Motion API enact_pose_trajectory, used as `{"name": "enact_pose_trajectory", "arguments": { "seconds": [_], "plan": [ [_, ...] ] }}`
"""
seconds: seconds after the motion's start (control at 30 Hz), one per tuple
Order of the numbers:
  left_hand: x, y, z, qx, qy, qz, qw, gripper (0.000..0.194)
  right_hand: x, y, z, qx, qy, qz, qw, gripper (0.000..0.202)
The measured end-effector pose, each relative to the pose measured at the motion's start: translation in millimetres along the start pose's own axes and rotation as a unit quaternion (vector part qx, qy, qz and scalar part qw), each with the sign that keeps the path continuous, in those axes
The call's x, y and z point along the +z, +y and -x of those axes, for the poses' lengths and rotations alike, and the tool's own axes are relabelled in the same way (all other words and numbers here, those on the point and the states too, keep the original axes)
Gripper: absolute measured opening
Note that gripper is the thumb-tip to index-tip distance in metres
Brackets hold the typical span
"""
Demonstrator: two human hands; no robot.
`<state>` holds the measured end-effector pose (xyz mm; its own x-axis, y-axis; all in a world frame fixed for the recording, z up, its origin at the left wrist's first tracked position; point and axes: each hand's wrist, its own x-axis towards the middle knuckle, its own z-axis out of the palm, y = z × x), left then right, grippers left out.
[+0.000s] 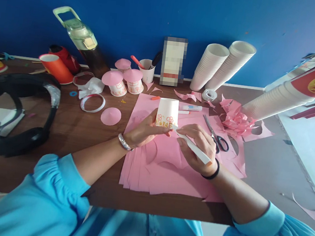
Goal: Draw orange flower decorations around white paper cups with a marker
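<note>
A white paper cup (168, 108), held upside down, has orange flowers and yellow-green plants drawn round its lower part. My left hand (144, 130) grips it from the left side and below, fingers closed round it. My right hand (197, 145) is closed on a slim white craft knife (195, 149); its pale tip meets the cup's lower right edge. Whether the tip has gone through the cup wall is too small to tell. Beneath both hands lie stacked pink paper sheets (164, 179). Scissors (216, 136) rest just right of my right hand.
Decorated cups with pink cone roofs (112, 78) stand at the back left, near a loose pink cone (111, 116) and a bottle (88, 45). Tall cup stacks (210, 67) stand against the blue wall. Pink scraps (235, 117) lie right; black headgear (41, 135) lies left.
</note>
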<state>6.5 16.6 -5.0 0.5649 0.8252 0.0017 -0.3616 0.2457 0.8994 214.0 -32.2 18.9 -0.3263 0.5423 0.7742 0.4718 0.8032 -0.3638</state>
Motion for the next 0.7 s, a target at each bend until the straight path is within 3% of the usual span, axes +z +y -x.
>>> {"name": "enact_pose_trajectory", "arguments": {
  "seconds": [0.7],
  "plan": [
    [2.0,1.2,0.8,0.001,0.007,0.002,1.0,0.045,0.2,-1.3,0.7,0.0,-0.002,-0.003,1.0,0.023]
  ]
}}
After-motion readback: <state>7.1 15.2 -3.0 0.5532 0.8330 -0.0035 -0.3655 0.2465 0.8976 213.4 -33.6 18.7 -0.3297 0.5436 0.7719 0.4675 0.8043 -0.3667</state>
